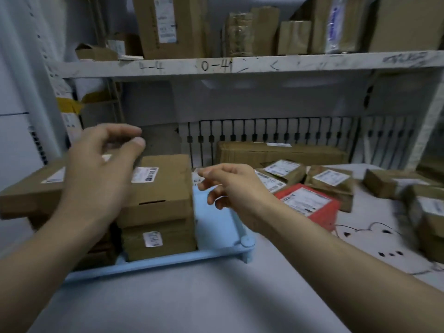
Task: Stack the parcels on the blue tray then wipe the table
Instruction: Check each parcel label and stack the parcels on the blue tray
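Observation:
A light blue tray (216, 227) sits at the left of the table and carries stacked brown cardboard parcels; the top box (163, 188) lies on a lower box (158, 239), with a flat box (28, 191) to their left. My left hand (101, 171) hovers over the stack, fingers loosely curled, holding nothing. Beside the stack, above the tray's bare right part, my right hand (235, 191) hangs with relaxed fingers and is empty. A red parcel (310, 203) and several small brown parcels (329, 181) lie on the table to the right.
The table (192, 296) has a pale cloth with a cartoon print (370, 239) at the right. A long flat carton (281, 152) lies at the back by a black wire rack (264, 135). A shelf (240, 66) overhead holds more boxes.

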### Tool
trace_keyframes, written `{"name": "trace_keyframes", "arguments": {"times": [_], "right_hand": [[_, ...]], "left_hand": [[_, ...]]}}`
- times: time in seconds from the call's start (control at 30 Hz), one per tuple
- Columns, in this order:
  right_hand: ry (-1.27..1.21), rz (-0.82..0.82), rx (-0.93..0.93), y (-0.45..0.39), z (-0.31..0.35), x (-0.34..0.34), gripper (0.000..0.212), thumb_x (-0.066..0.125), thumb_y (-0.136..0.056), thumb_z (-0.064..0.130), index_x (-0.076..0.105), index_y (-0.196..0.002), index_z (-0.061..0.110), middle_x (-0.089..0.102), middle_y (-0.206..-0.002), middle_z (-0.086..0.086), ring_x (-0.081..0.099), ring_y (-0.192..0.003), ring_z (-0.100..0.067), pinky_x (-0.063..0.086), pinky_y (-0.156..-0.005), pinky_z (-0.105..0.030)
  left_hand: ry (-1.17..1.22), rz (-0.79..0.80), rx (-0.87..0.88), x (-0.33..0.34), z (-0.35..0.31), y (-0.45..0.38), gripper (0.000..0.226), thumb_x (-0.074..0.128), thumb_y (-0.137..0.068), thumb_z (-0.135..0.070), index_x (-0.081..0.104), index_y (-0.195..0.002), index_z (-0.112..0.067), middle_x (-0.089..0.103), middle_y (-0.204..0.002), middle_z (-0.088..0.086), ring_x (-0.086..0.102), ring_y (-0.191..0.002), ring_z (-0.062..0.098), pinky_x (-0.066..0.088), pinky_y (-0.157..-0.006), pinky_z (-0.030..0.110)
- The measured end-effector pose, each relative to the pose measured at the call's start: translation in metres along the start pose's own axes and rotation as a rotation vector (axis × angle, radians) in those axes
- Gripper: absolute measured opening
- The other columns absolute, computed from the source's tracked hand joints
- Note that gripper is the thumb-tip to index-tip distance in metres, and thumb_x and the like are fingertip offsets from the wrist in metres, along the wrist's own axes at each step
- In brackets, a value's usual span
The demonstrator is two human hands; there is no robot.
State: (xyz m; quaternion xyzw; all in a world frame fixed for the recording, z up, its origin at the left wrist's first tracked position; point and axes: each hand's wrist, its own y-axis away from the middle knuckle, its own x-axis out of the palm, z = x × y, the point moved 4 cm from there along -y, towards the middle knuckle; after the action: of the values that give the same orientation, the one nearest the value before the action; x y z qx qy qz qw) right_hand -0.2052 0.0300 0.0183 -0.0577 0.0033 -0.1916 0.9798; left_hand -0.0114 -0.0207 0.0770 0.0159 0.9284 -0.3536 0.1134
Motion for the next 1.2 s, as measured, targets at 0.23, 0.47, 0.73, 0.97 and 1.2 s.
{"name": "trace_keyframes", "arguments": {"times": [0.23, 0.47, 0.73, 0.97, 1.2], "right_hand": [[-0.069, -0.238, 0.093, 0.038, -0.033, -0.100, 0.011, 0.061, -0.094, 0.008, 0.070, -0.087, 0.006, 0.064, -0.063, -0.006, 0.047, -0.046, -0.015, 0.033, -0.047, -0.023], [-0.026, -0.427, 0.197, 0.075, -0.063, -0.185, 0.011, 0.062, -0.091, 0.007, 0.072, -0.086, 0.006, 0.065, -0.058, -0.001, 0.049, -0.046, -0.013, 0.036, -0.047, -0.023], [-0.029, -0.454, 0.315, 0.083, -0.100, -0.221, 0.025, 0.059, -0.094, 0.012, 0.069, -0.107, -0.006, 0.061, -0.086, -0.011, 0.054, -0.062, -0.018, 0.047, -0.053, -0.026], [-0.006, -0.414, 0.324, 0.071, -0.104, -0.209, 0.034, 0.061, -0.095, 0.032, 0.071, -0.108, 0.002, 0.069, -0.091, -0.012, 0.057, -0.073, -0.021, 0.052, -0.065, -0.031], [-0.074, -0.486, 0.336, 0.075, -0.096, -0.211, 0.031, 0.057, -0.099, 0.030, 0.072, -0.106, 0.003, 0.076, -0.082, -0.005, 0.064, -0.055, -0.013, 0.046, -0.054, -0.020]], "left_hand": [[0.074, 0.323, -0.029, 0.114, -0.017, 0.050, 0.011, 0.066, -0.090, -0.020, 0.068, -0.097, -0.028, 0.065, -0.109, -0.003, 0.058, -0.107, 0.016, 0.049, -0.092, 0.038], [0.051, 0.628, -0.215, 0.210, 0.000, 0.087, 0.022, 0.070, -0.089, -0.023, 0.066, -0.109, -0.017, 0.064, -0.111, 0.000, 0.058, -0.090, 0.000, 0.040, -0.070, 0.004], [0.099, 0.650, -0.577, 0.254, 0.035, 0.092, 0.040, 0.060, -0.096, -0.030, 0.052, -0.133, -0.017, 0.064, -0.125, 0.001, 0.060, -0.112, 0.017, 0.048, -0.100, 0.035], [0.108, 0.643, -0.626, 0.259, 0.039, 0.091, 0.029, 0.057, -0.097, -0.032, 0.066, -0.115, -0.012, 0.072, -0.112, 0.001, 0.065, -0.106, 0.018, 0.048, -0.093, 0.031], [0.136, 0.763, -0.686, 0.255, 0.029, 0.104, 0.029, 0.054, -0.100, -0.032, 0.073, -0.092, -0.012, 0.079, -0.089, 0.006, 0.073, -0.094, 0.024, 0.054, -0.099, 0.043]]}}
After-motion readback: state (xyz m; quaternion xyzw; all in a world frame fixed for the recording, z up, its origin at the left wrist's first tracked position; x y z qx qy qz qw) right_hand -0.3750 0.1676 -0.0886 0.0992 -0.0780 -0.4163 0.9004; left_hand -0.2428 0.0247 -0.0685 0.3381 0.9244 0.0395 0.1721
